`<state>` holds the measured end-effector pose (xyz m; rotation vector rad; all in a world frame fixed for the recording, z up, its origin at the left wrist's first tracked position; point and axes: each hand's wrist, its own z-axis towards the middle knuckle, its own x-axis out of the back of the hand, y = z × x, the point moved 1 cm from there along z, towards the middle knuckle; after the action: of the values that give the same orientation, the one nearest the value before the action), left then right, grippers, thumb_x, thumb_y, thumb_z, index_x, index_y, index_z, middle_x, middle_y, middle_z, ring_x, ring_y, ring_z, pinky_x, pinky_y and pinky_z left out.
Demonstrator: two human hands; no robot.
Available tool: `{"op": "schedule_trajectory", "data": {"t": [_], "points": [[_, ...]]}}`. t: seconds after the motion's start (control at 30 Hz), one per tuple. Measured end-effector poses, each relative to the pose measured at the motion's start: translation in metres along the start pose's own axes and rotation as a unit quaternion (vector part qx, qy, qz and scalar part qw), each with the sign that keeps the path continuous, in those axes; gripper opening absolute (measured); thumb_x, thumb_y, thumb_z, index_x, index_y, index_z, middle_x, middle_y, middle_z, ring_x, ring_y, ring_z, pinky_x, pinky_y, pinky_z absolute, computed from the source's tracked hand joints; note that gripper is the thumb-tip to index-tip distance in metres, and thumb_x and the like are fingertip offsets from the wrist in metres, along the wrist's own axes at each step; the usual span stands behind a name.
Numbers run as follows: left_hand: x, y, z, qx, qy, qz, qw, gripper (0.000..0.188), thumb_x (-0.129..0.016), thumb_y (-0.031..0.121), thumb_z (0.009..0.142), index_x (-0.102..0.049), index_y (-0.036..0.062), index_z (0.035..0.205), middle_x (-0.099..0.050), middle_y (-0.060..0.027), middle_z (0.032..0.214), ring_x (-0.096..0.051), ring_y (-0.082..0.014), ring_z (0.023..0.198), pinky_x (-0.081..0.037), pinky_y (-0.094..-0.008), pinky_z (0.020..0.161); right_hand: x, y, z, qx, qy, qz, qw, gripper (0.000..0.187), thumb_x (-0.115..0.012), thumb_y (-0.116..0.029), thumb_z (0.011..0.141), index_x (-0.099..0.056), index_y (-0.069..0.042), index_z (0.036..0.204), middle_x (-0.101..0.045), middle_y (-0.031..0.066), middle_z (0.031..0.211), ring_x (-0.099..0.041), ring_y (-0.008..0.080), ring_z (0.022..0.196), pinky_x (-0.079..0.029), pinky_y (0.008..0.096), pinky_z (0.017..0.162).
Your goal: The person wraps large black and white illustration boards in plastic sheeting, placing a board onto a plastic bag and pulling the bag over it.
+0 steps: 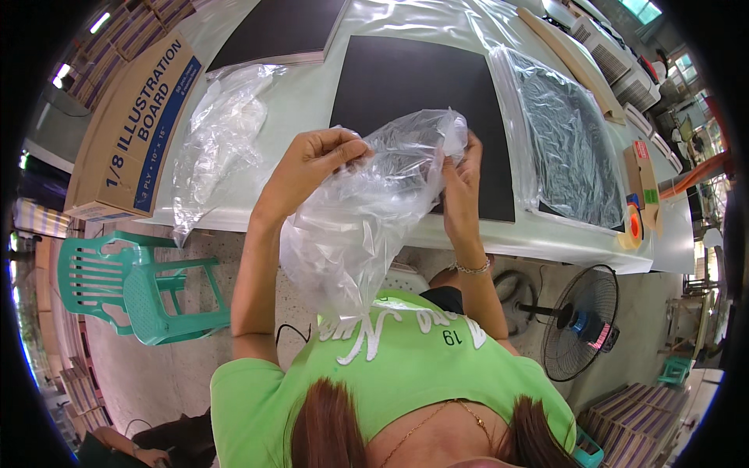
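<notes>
A clear plastic bag (343, 226) hangs between my hands in front of my chest, its top edge held up over the table. My left hand (331, 152) pinches one side of the bag's mouth. The other side is gripped by my right hand (462, 173), thumb against the film. Behind the bag, a black board (413, 78) lies flat on the table, partly covered from sight by the bag and my right hand. To its right sits a stack of plastic-wrapped black boards (569, 132). Loose crumpled clear bags (222, 125) lie left of my left hand.
A cardboard box (136, 129) stands at the table's left, beside a stack of black boards (273, 31). Tape rolls (633, 225) and a small carton (641, 183) sit at the right end. A green plastic chair (156, 285) and a fan (577, 320) stand on the floor.
</notes>
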<state>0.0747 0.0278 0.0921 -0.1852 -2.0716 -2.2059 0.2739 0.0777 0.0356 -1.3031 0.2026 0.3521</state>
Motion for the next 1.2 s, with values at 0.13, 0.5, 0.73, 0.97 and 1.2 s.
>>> {"op": "schedule_trajectory", "data": {"t": [0.13,0.5,0.73,0.97,1.2], "points": [[-0.001,0.011,-0.005,0.047,-0.032,-0.008,0.998,0.020,-0.070,0.024,0.082,-0.069,0.0038,0.085,-0.063,0.0002,0.071,-0.052,-0.0038,0.061,-0.038,-0.0181,0.055,-0.007,-0.040,-0.002,0.263,0.017,-0.234,0.936,0.051,-0.068,-0.008,0.080,-0.046,-0.005,0.125,-0.051,0.0094,0.109,-0.052,0.0232,0.097,-0.037,0.0346,0.094],[-0.011,0.011,-0.011,0.083,-0.142,-0.216,0.962,0.021,-0.079,0.022,0.073,-0.065,0.0082,0.081,-0.058,0.0041,0.066,-0.046,-0.0005,0.053,-0.031,-0.0153,0.047,-0.017,-0.067,-0.001,0.261,-0.236,-0.440,0.826,0.043,-0.075,-0.018,0.068,-0.063,-0.017,0.109,-0.058,0.0037,0.105,-0.055,0.0229,0.097,-0.034,0.0404,0.097],[-0.015,0.008,-0.015,0.064,-0.139,-0.241,0.958,0.023,-0.080,0.023,0.073,-0.064,0.0079,0.080,-0.056,0.0044,0.064,-0.046,-0.0010,0.053,-0.033,-0.0156,0.048,-0.033,-0.094,-0.017,0.296,-0.253,-0.344,0.854,0.038,-0.074,-0.013,0.067,-0.065,-0.017,0.103,-0.055,0.0018,0.112,-0.054,0.0205,0.102,-0.030,0.0430,0.100],[-0.026,-0.006,-0.007,0.040,-0.141,-0.247,0.958,0.029,-0.080,0.026,0.072,-0.062,0.0075,0.084,-0.059,0.0018,0.069,-0.050,-0.0022,0.056,-0.037,-0.0153,0.050,-0.032,-0.081,-0.008,0.369,-0.239,-0.358,0.824,0.025,-0.073,-0.006,0.065,-0.068,-0.016,0.088,-0.062,-0.0039,0.093,-0.059,0.0144,0.091,-0.030,0.0416,0.101],[-0.041,0.001,-0.015,0.098,-0.114,-0.424,0.893,0.032,-0.072,0.031,0.081,-0.057,0.0056,0.093,-0.055,0.0021,0.077,-0.049,-0.0028,0.059,-0.042,-0.0157,0.053,-0.027,-0.073,-0.004,0.228,-0.254,-0.082,0.936,0.012,-0.069,-0.001,0.072,-0.066,-0.007,0.082,-0.065,0.0055,0.094,-0.059,0.0174,0.097,-0.039,0.0383,0.094]]}}
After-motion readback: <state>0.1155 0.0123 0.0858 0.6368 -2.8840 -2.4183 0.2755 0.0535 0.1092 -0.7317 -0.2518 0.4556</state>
